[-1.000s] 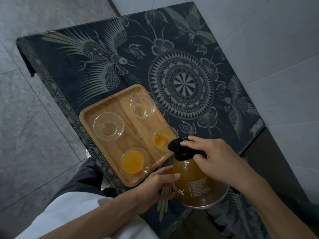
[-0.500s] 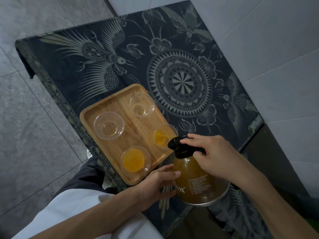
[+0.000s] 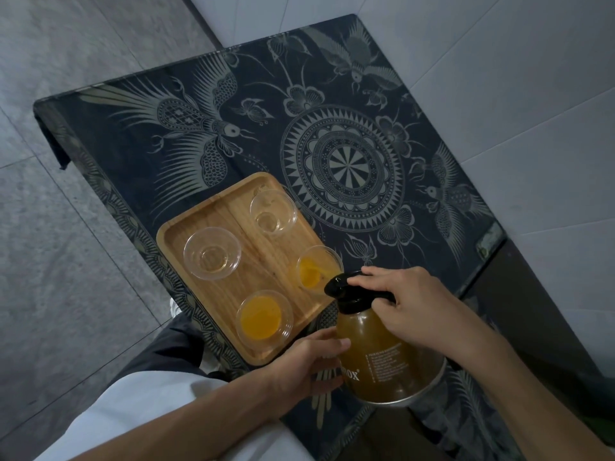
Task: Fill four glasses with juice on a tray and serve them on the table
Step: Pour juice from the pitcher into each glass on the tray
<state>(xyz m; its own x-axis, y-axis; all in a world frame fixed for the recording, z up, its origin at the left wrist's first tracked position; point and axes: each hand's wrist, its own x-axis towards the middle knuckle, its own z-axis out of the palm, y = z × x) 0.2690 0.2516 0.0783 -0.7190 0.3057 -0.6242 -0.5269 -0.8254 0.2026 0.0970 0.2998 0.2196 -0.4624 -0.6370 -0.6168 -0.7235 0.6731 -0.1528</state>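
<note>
A wooden tray (image 3: 266, 261) sits on the table's near-left part with four clear glasses. The near glass (image 3: 264, 319) holds orange juice. The right glass (image 3: 316, 269) holds some juice, and a thin stream runs into it from the spout of the juice jug (image 3: 382, 357). The far glass (image 3: 273, 211) and the left glass (image 3: 212, 252) have no juice in them. The jug is tilted toward the tray; it is amber with a black lid. My right hand (image 3: 412, 301) grips the jug's black handle. My left hand (image 3: 309, 364) supports the jug's side from below.
The table (image 3: 332, 134) wears a dark cloth with pale bird and mandala patterns; most of it lies beyond the tray. White tiled wall (image 3: 499, 78) stands to the right and behind. Grey floor tiles lie left. My white shirt and dark trousers fill the near edge.
Juice level in the right glass has risen slightly. Jug and both hands stay in nearly the same place.
</note>
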